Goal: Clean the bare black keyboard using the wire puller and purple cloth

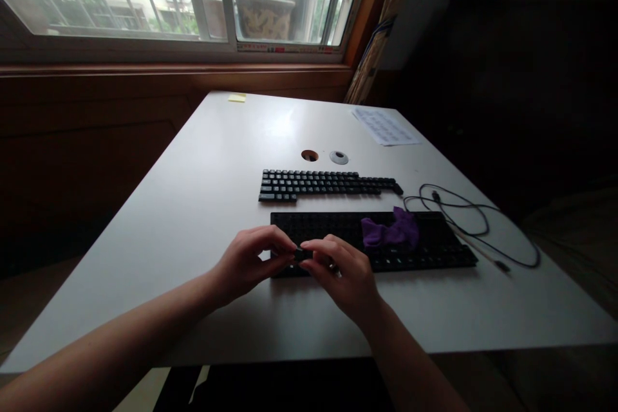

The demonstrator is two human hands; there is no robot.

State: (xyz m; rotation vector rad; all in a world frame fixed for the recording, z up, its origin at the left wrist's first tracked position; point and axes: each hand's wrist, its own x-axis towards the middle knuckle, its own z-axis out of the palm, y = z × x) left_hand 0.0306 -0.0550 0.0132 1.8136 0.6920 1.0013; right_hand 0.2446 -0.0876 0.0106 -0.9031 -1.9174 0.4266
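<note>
A small black keycap (302,253) is pinched between the fingertips of my left hand (255,256) and my right hand (344,270). Both hands are closed on it, just over the left part of a black keyboard (439,232) that looks stripped of most of its keys. A crumpled purple cloth (392,230) lies on the keyboard, to the right of my hands. Behind the keyboard, loose black keycaps (318,183) are laid out in rows on the white table (193,193).
A black cable (487,222) loops at the right, with a thin brush-like tool (502,266) near it. Farther back lie a printed sheet (386,127), a yellow sticky note (237,98), a round cable hole (309,156) and its grey cover (338,158). A window stands beyond the table.
</note>
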